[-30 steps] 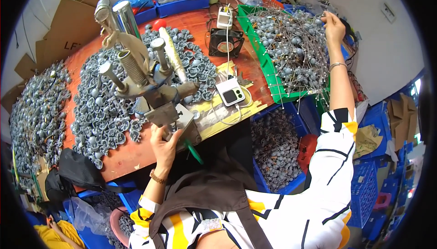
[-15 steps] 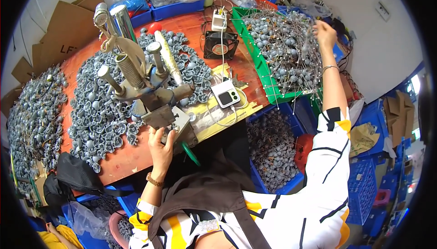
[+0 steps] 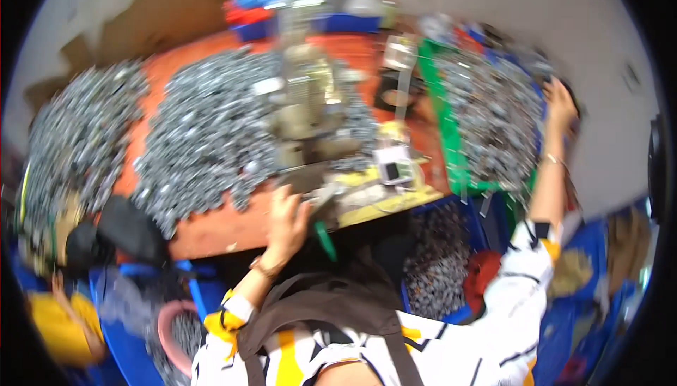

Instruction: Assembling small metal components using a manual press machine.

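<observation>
A hand press with a thick spring stands on the red table, smeared by motion. My left hand is at its front lower edge, fingers stretched up and thumb apart, with nothing visible in it. A green bar sticks out beside that hand. My right arm reaches far to the right, and my right hand is at the far right side of a green tray. Grey round parts with thin wires fill the tray. The right hand's fingers are too blurred to show a hold.
Heaps of grey plastic parts cover the table's left and middle. A small fan and a white device lie left of the tray. Below the table edge is a blue bin of parts. A person in yellow sits lower left.
The whole view has swung, so the table and press appear further right and slightly lower, and blurred. My left hand stays by the press; my right hand remains by the tray's right side.
</observation>
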